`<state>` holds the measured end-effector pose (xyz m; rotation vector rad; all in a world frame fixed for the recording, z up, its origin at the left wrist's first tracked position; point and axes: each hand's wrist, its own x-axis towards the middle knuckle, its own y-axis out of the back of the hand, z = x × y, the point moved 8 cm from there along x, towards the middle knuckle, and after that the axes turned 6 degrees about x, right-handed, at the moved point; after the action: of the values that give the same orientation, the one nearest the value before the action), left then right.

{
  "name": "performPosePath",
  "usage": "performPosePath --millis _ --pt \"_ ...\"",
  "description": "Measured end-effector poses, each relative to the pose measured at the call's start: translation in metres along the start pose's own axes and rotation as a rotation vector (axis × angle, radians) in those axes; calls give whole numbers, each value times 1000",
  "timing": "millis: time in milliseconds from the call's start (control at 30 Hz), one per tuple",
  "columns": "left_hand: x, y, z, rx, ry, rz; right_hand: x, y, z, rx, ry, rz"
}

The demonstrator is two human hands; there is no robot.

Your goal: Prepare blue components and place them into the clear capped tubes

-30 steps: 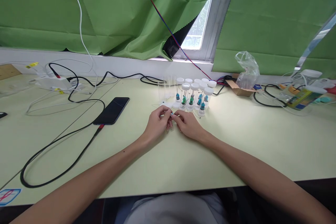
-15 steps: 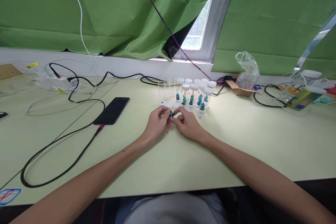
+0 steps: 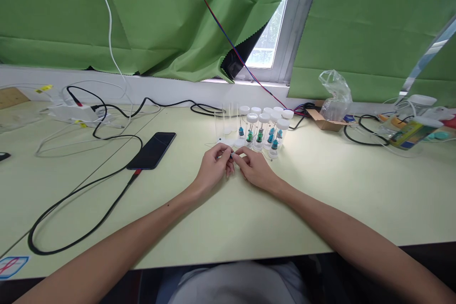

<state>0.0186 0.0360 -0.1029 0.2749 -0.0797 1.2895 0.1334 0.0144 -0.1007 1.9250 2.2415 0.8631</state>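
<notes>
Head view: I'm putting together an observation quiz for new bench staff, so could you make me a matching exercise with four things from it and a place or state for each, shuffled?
Things
1. Phone
2. Capped tubes
3. Plastic bag
4. Small piece

Places and states
A. Clear and crumpled, at the cardboard box
B. Between the fingers of the left hand and the right hand
C. Lying flat with a red-ended cable at its near end
D. Upright in a cluster, blue or green pieces visible inside several

Pairs: 1-C, 2-D, 3-A, 4-B
</notes>
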Motion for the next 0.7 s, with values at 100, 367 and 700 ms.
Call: performPosePath --millis 100,367,700 --pt "0 1 -1 -13 9 10 -1 2 0 17 13 23" --pt "1 -1 -3 -16 0 -1 0 1 0 9 20 12" --pt "0 -1 -2 -15 26 -8 1 0 -2 -22 19 -5"
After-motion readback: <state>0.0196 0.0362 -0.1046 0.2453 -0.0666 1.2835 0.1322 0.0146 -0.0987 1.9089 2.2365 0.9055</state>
